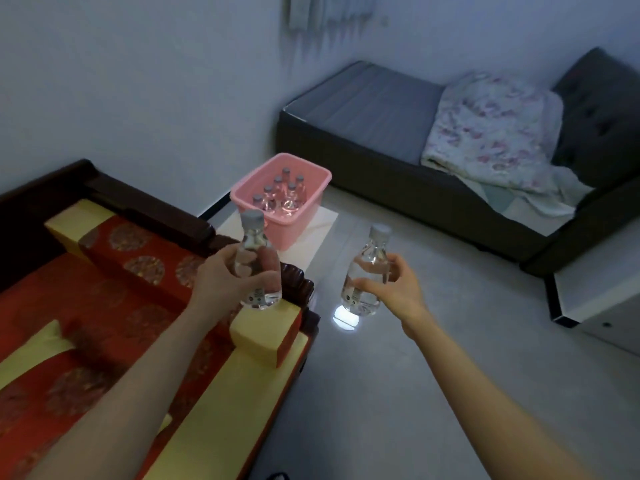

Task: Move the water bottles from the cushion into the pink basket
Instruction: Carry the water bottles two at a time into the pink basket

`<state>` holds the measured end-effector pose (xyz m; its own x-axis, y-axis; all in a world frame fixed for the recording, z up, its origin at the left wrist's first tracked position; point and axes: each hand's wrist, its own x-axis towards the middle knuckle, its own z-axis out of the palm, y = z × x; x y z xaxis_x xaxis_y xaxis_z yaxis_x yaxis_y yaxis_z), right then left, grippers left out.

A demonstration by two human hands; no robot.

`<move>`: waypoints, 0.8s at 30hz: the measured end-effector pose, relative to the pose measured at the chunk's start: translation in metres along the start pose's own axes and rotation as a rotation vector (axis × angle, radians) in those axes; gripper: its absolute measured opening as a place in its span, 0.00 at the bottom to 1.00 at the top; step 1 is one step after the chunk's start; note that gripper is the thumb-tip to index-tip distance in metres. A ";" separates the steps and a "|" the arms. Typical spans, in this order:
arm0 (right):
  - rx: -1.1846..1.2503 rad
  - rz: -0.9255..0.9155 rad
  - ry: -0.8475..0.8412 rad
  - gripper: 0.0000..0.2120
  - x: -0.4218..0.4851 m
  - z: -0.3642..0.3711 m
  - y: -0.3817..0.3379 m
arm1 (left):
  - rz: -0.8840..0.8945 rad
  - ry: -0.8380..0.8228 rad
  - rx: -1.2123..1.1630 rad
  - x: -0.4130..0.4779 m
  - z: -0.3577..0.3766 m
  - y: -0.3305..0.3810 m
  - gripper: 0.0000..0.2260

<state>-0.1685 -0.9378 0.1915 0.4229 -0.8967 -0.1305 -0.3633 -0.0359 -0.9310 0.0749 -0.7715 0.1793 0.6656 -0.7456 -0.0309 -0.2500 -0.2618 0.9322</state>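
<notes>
From the camera on my head I see both my arms stretched forward, each with one bottle. My left hand (221,277) holds the left bottle (258,263) around its body, the fingers (266,261) clamped on the clear plastic, and I keep it upright with the grey cap on top, I think so that it can go down into the basket standing, like the others. My right hand (394,285) holds the right bottle (367,271) in the same way, the fingers closed around its middle, the thumb in front; this one leans a little. I take one in each hand, I judge, to make fewer trips. Both bottles are in the air, already off the red and yellow cushion (104,306), and not yet in the pink basket (294,223), which stands ahead of me on a white low tabletop (322,230), well apart from my hands. In the basket several bottles (280,194) already stand upright, close together, on its left side, so the free place seems to be on the right. The cushion lies on a dark wooden seat (298,282) at my left. The floor (415,375) is pale grey and shows a bright reflection under the right bottle. Behind, against the pale wall, is a dark bed (363,140) with a flowered blanket (491,129).
</notes>
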 end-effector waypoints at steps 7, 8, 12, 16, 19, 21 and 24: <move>0.019 0.005 -0.007 0.25 0.109 -0.019 -0.018 | -0.004 -0.020 0.002 0.102 0.032 0.022 0.27; 0.025 0.014 -0.007 0.25 0.124 -0.021 -0.017 | -0.009 -0.021 0.016 0.116 0.037 0.024 0.27; 0.040 0.027 -0.015 0.25 0.188 -0.031 -0.020 | -0.018 0.019 -0.005 0.175 0.054 0.039 0.38; -0.009 -0.019 -0.049 0.27 0.267 -0.051 -0.023 | -0.058 0.099 -0.032 0.240 0.084 0.050 0.41; -0.057 -0.057 -0.092 0.29 0.344 -0.071 -0.038 | -0.069 0.189 -0.037 0.289 0.112 0.061 0.33; -0.100 -0.086 -0.154 0.31 0.391 -0.079 -0.049 | -0.098 0.260 -0.048 0.317 0.128 0.065 0.30; -0.112 -0.098 -0.210 0.31 0.440 -0.085 -0.049 | -0.125 0.316 -0.058 0.346 0.149 0.064 0.33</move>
<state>-0.0347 -1.3681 0.2088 0.6197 -0.7757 -0.1199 -0.3965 -0.1775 -0.9007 0.1841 -1.1373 0.1749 0.8756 -0.4812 -0.0419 -0.1182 -0.2976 0.9473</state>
